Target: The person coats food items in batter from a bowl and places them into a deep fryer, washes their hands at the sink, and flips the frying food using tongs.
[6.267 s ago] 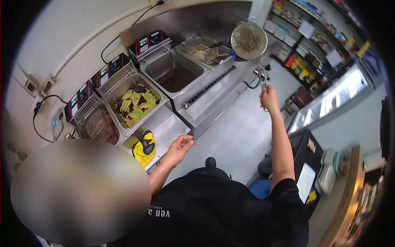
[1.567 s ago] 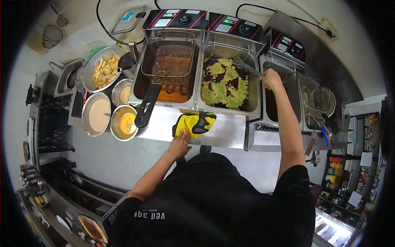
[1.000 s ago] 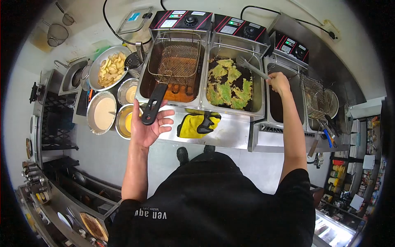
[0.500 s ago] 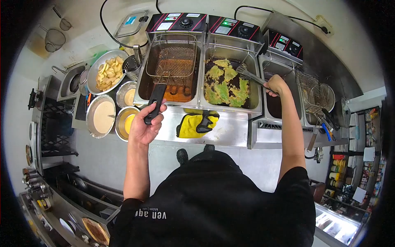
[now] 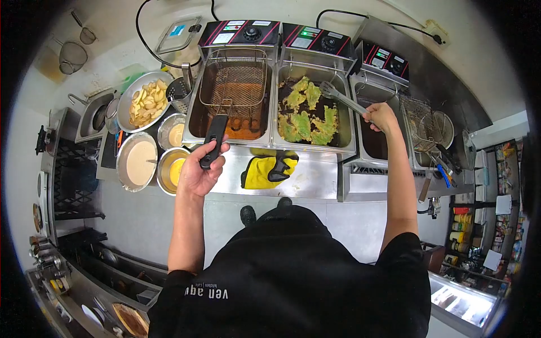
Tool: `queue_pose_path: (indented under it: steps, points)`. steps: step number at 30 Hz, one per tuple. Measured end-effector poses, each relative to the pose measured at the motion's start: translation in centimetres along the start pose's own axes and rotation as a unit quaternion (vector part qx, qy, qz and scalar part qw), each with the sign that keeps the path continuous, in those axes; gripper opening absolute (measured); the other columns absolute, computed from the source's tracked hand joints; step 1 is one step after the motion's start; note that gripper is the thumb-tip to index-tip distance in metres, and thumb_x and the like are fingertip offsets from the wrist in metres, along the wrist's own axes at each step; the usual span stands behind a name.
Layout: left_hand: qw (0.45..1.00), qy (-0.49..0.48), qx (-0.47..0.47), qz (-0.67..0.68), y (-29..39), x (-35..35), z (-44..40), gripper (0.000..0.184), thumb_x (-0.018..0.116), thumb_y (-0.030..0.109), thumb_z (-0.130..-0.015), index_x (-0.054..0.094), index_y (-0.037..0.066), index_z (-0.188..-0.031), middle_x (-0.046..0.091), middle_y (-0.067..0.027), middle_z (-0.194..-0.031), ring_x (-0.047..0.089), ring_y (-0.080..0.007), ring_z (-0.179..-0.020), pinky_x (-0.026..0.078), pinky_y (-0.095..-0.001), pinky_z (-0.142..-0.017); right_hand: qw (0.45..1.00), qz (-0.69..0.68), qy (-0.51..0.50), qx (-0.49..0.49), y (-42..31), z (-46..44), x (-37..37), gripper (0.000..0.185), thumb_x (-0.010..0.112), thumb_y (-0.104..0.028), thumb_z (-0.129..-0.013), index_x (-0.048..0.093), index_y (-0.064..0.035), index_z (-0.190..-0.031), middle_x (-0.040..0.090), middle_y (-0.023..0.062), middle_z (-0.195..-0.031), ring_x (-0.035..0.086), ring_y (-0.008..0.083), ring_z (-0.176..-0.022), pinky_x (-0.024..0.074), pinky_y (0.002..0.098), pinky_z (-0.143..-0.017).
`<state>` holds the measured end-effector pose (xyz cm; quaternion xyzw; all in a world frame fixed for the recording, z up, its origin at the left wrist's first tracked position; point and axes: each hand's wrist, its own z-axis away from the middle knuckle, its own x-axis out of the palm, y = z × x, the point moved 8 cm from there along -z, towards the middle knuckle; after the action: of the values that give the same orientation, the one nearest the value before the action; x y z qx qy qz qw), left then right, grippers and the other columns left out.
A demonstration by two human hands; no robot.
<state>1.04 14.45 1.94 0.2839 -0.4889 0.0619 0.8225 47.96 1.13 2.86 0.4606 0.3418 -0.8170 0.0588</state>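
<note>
My left hand (image 5: 202, 169) is closed around the black handle of a wire fryer basket (image 5: 239, 84). The basket sits in the upper part of the left fryer tank (image 5: 194, 121), above reddish-brown oil. Held in my right hand (image 5: 381, 117) are metal tongs (image 5: 346, 101), whose slotted tips are over the upper right of the middle fryer tank (image 5: 349, 138). In its dark oil float several flat, battered green pieces (image 5: 301, 125); the tips are beside the upper ones, and I cannot tell whether they touch.
On the left stand bowls of sliced potatoes (image 5: 149, 102), pale batter (image 5: 138, 162) and yellow liquid (image 5: 169, 169). A yellow-and-black glove (image 5: 265, 172) lies on the steel counter before the fryers. Right of the middle tank are a third fryer (image 5: 375, 143) and more wire baskets (image 5: 422, 127).
The tongs' tips have shifted slightly up and left. The green pieces have moved apart, with a dark gap of oil now between upper and lower ones. My left hand has barely moved.
</note>
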Motion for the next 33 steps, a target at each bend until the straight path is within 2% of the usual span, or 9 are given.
queue_pose_path:
  steps: [6,12,16,19,22,26,28,32,33]
  points:
    - [1.000,0.005,-0.001,-0.012,0.1,-0.3,-0.1,0.033,0.049,0.014,-0.091,0.045,-0.004,-0.118,0.060,-0.0104,-0.090,0.047,-0.0090,-0.051,0.035,-0.0193,-0.036,0.996,0.067,0.060,-0.027,-1.7,2.0,-1.7,0.018,0.069,-0.015,-0.077,0.068,-0.0049,-0.092,0.063,0.0054,-0.063,0.058,0.0143,-0.049,0.0451,0.0296,-0.047]
    - [1.000,0.003,0.006,-0.025,0.2,-0.2,0.0,0.033,0.049,0.014,-0.091,0.045,-0.004,-0.118,0.060,-0.0104,-0.090,0.047,-0.0090,-0.051,0.035,-0.0191,-0.037,0.986,0.111,0.109,-0.058,-2.9,3.4,-3.9,0.025,0.070,-0.020,-0.075,0.069,-0.0062,-0.096,0.064,0.0111,-0.067,0.062,0.0205,-0.057,0.0477,0.0337,-0.061]
    - [1.000,0.004,-0.003,-0.027,0.2,-0.1,0.0,0.033,0.049,0.014,-0.090,0.046,-0.003,-0.118,0.060,-0.0102,-0.089,0.047,-0.0090,-0.050,0.035,-0.0188,-0.037,0.984,0.134,0.108,-0.052,-3.5,4.2,-5.6,0.025,0.071,-0.023,-0.074,0.069,-0.0099,-0.095,0.066,0.0139,-0.076,0.065,0.0252,-0.070,0.0483,0.0364,-0.069]
    - [1.000,0.000,-0.007,-0.027,0.2,0.0,-0.1,0.033,0.050,0.014,-0.090,0.046,-0.003,-0.117,0.060,-0.0103,-0.089,0.047,-0.0090,-0.051,0.036,-0.0186,-0.037,0.972,0.162,0.149,-0.086,-4.3,4.8,-7.1,0.025,0.071,-0.022,-0.073,0.069,-0.0097,-0.095,0.067,0.0172,-0.086,0.064,0.0310,-0.088,0.0479,0.0390,-0.077]
    - [1.000,-0.003,-0.010,-0.029,0.2,0.1,0.0,0.033,0.050,0.014,-0.090,0.046,-0.003,-0.117,0.061,-0.0103,-0.089,0.048,-0.0090,-0.051,0.036,-0.0184,-0.037,0.957,0.207,0.164,-0.118,-5.8,5.6,-7.1,0.026,0.071,-0.022,-0.073,0.069,-0.0095,-0.096,0.067,0.0173,-0.087,0.064,0.0315,-0.087,0.0479,0.0393,-0.077]
    - [0.999,-0.007,-0.012,-0.031,0.3,0.2,0.0,0.033,0.051,0.014,-0.089,0.047,-0.003,-0.117,0.061,-0.0102,-0.090,0.049,-0.0090,-0.051,0.036,-0.0182,-0.037,0.970,0.176,0.136,-0.099,-5.4,4.7,-5.7,0.027,0.072,-0.022,-0.072,0.069,-0.0096,-0.096,0.067,0.0172,-0.088,0.064,0.0318,-0.087,0.0479,0.0394,-0.078]
    - [0.999,-0.003,-0.012,-0.032,0.4,0.1,0.0,0.033,0.051,0.014,-0.089,0.047,-0.003,-0.117,0.061,-0.0102,-0.090,0.049,-0.0089,-0.051,0.036,-0.0182,-0.037,0.957,0.188,0.163,-0.150,-5.9,4.3,-5.1,0.022,0.071,-0.015,-0.074,0.069,-0.0058,-0.094,0.065,0.0120,-0.071,0.061,0.0194,-0.053,0.0473,0.0329,-0.057]
    - [0.999,0.007,-0.009,-0.036,0.4,0.1,0.1,0.033,0.051,0.014,-0.089,0.047,-0.003,-0.117,0.061,-0.0100,-0.089,0.048,-0.0089,-0.051,0.036,-0.0181,-0.037,0.956,0.188,0.153,-0.162,-7.1,4.3,-4.3,0.023,0.071,-0.015,-0.074,0.069,-0.0054,-0.095,0.066,0.0106,-0.071,0.061,0.0193,-0.053,0.0475,0.0330,-0.057]
    - [0.999,0.007,-0.010,-0.036,0.4,0.0,0.1,0.033,0.051,0.014,-0.089,0.047,-0.003,-0.117,0.061,-0.0100,-0.089,0.048,-0.0089,-0.051,0.036,-0.0181,-0.037,0.964,0.186,0.130,-0.136,-7.0,4.0,-3.9,0.025,0.072,-0.018,-0.073,0.069,-0.0077,-0.095,0.066,0.0134,-0.079,0.063,0.0254,-0.070,0.0480,0.0361,-0.067]
